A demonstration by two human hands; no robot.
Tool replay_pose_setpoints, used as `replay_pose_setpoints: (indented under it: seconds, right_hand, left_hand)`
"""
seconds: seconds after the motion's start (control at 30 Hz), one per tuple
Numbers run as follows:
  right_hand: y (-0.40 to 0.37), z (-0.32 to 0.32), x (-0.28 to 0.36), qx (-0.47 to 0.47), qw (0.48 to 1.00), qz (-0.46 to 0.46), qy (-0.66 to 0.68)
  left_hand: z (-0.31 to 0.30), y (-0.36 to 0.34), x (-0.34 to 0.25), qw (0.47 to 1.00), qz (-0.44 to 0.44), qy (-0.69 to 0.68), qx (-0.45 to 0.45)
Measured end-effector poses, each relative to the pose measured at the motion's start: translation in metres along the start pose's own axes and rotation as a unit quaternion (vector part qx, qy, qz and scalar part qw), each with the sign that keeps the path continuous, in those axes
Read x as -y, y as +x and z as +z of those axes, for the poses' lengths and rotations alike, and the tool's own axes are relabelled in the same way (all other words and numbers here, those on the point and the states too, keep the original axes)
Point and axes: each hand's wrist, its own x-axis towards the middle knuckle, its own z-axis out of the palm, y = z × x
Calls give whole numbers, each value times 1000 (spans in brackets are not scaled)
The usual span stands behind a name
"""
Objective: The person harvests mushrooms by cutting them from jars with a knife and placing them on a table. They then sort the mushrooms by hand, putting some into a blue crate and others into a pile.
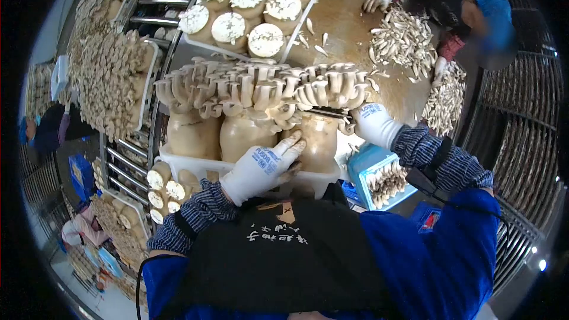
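Several tan mushroom growing blocks (246, 137) stand in a white crate (204, 165) before me, with dense clusters of pale, long-stemmed mushrooms (261, 86) along their far side. My left hand (267, 163), in a white glove, lies against the blocks with its fingers stretched out. My right hand (376, 124), also gloved, is closed at the right end of the mushroom row. From it a thin knife (329, 112) points left, its blade at the stem bases by the right-hand block. Its handle is hidden in the glove.
A crate of cut, white-topped blocks (228, 28) stands beyond. To the right is a blue basket (355, 172) of mushrooms. A co-worker in a blue cap (493, 9) handles a mushroom pile (403, 41) on the table (338, 12). Roller conveyors (125, 157) run at left.
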Motion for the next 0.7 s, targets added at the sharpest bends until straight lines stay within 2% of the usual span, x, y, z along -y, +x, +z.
replay_pose_setpoints:
  seconds: [0.07, 0.1, 0.27, 0.63, 0.7]
  right_hand:
    - [-10, -13, -8, 25, 999, 41, 25]
    - [-15, -7, -16, 7, 998, 53, 17]
    - [-22, 3, -18, 19, 996, 69, 51]
    - [-11, -4, -16, 83, 996, 12, 0]
    - [-8, -12, -14, 108, 994, 18, -9]
  left_hand:
    - [2, 1, 0, 1000, 7, 19, -10]
    - [4, 0, 0, 999, 9, 31, -17]
    - [3, 1, -3, 999, 4, 36, 2]
    - [-2, 3, -7, 999, -13, 25, 16]
    - [-4, 4, -7, 998, -35, 16, 56]
